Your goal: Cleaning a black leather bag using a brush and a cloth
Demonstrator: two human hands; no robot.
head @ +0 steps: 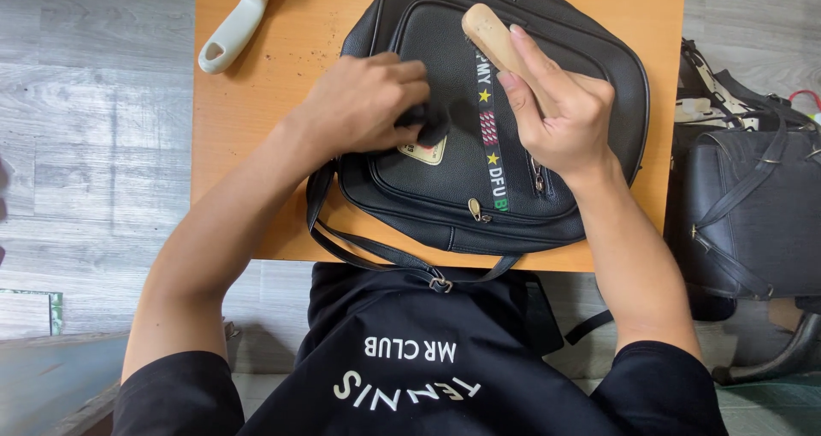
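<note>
Black bag (453,179) lies flat on the tabletop (256,145); left hand (363,103) pinches a dark cloth (432,121) against it, right hand (560,111) grips a wooden brush (492,36). Cleaning looks midway.

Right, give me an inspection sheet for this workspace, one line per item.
Surface: small orange table, specks of dirt near the top left.
Job's things: black backpack lying flat on the table, strap hanging over the near edge; wooden brush over its front pocket.
Clutter: white-handled brush at the table's top left.
Grippers: left hand presses a dark pad on the pocket; right hand grips the wooden brush.
Cables: nothing seen.
Surroundings: grey plank floor; more black bags on the right.
</note>
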